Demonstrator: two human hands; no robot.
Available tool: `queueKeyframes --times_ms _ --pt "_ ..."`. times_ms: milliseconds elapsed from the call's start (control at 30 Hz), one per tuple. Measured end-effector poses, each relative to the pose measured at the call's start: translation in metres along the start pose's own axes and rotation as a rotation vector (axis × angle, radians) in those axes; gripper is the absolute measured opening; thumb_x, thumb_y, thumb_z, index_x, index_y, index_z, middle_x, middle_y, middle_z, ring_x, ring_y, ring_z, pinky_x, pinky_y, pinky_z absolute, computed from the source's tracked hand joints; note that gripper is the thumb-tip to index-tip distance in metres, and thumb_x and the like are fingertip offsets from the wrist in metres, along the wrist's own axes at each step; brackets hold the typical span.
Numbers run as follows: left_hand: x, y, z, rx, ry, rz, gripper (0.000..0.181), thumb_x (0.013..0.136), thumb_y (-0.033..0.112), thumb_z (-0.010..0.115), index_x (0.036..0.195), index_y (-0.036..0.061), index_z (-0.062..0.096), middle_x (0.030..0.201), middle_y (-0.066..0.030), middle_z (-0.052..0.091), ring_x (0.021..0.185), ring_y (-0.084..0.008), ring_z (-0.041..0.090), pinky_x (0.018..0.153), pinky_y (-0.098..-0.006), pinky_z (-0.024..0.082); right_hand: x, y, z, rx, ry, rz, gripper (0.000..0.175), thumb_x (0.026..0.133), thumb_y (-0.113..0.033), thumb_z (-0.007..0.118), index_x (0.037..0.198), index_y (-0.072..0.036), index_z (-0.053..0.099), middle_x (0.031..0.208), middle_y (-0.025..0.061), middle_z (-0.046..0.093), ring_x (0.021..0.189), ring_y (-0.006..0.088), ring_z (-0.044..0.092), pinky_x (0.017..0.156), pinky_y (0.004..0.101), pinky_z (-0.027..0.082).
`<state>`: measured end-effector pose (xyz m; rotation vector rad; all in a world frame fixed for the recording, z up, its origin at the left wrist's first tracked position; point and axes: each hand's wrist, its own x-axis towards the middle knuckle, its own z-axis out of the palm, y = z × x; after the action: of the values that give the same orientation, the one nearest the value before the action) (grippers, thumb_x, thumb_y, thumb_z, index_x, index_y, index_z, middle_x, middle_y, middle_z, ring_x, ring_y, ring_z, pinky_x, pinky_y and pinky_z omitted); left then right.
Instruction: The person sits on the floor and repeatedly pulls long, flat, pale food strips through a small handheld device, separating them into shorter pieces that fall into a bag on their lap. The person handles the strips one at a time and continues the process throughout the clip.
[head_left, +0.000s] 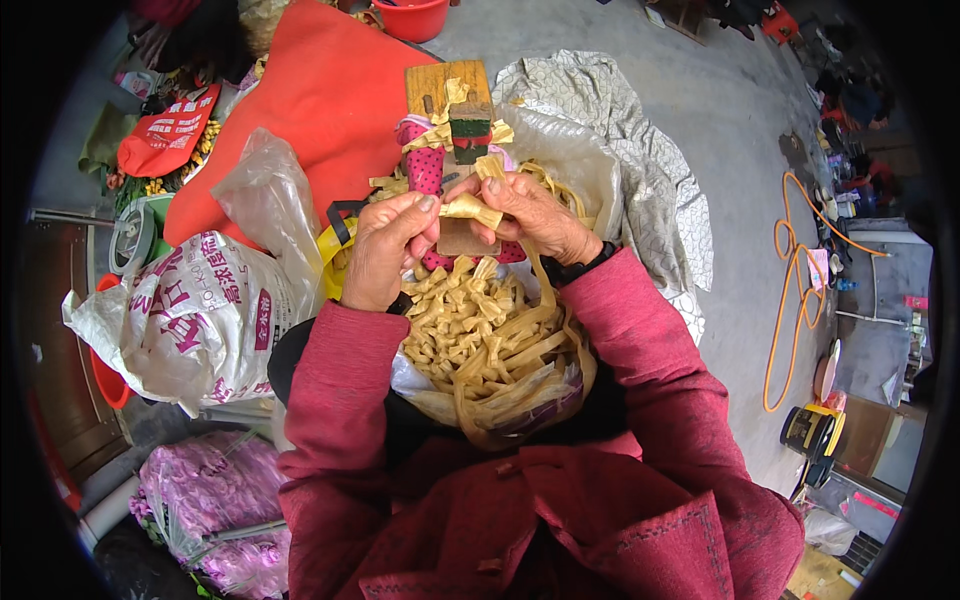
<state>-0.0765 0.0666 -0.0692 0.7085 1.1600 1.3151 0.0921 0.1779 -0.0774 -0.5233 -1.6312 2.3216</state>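
Between both hands is a short, pinched piece of tan ribbon-like material (474, 209). My left hand (394, 244) pinches its left end between thumb and fingertips. My right hand (536, 214) grips its right side, and a long tan strip (545, 289) hangs down from beside this hand. Below the hands lies a heap of similar pinched tan pieces (457, 322) in my lap, with loose strips along its right side. Just beyond the hands stands a wooden stand (442, 75) with a dark green block (471, 129); tan pieces lie across it, and pink dotted cloth (425, 169) wraps its side.
A printed white woven sack (217, 315) sits at left, above plastic-wrapped purple flowers (214, 502). Red cloth (337, 97) spreads beyond it. Patterned fabric (652, 180) lies at right by a plastic bag (577, 142). An orange hose (784, 300) crosses the concrete floor.
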Motion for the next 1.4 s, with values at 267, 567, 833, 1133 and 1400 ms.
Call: queueKeyframes --times_ms 267,567,833,1133,1400 --pt "0.000 -0.005 -0.008 0.225 -0.041 -0.039 0.032 0.089 0.031 0.057 0.072 0.0044 0.057 0.054 0.0049 0.045 0.045 -0.0030 0.034 0.042 -0.0201 0.024 0.003 0.000 -0.006 -0.111 0.244 0.078 0.059 0.090 -0.060 0.039 0.082 -0.004 0.057 0.056 -0.0013 0.045 0.048 0.0037 0.029 0.045 0.0203 0.021" --pt "0.005 -0.016 0.001 0.639 0.086 0.409 0.039 0.071 -0.002 0.073 0.107 0.0008 0.057 0.071 0.0000 0.057 0.053 -0.0023 0.041 0.049 -0.0183 0.040 0.006 0.007 0.003 -0.314 -0.001 0.145 0.058 0.089 -0.062 0.041 0.069 -0.009 0.051 0.056 -0.0034 0.039 0.051 0.0057 0.032 0.047 0.0217 0.024" --pt "0.012 -0.013 -0.002 0.587 0.344 0.476 0.005 0.082 -0.003 0.060 0.081 0.0001 0.056 0.070 -0.0049 0.061 0.063 -0.0083 0.059 0.056 -0.0229 0.047 0.001 0.001 -0.001 -0.113 -0.016 0.141 0.042 0.085 -0.050 0.059 0.067 -0.012 0.054 0.054 -0.0072 0.038 0.046 0.0015 0.029 0.041 0.0185 0.019" --pt "0.004 -0.008 -0.003 0.262 0.199 0.350 0.003 0.090 0.002 0.051 0.087 0.0027 0.051 0.072 -0.0009 0.056 0.062 -0.0039 0.050 0.056 -0.0184 0.043 0.002 -0.007 -0.010 0.476 0.165 -0.256 0.026 0.095 -0.022 0.049 0.105 0.000 0.057 0.085 0.0097 0.065 0.043 0.0022 0.036 0.040 0.0142 0.033" --pt "0.002 -0.004 0.015 -0.012 0.097 0.269 0.012 0.089 0.014 0.055 0.087 0.0037 0.049 0.068 -0.0028 0.054 0.052 -0.0058 0.047 0.048 -0.0184 0.040 0.002 -0.002 0.024 -0.637 0.236 -0.385 0.036 0.093 -0.017 0.050 0.127 -0.005 0.050 0.101 0.0125 0.063 0.094 0.0249 0.061 0.080 0.0340 0.048"
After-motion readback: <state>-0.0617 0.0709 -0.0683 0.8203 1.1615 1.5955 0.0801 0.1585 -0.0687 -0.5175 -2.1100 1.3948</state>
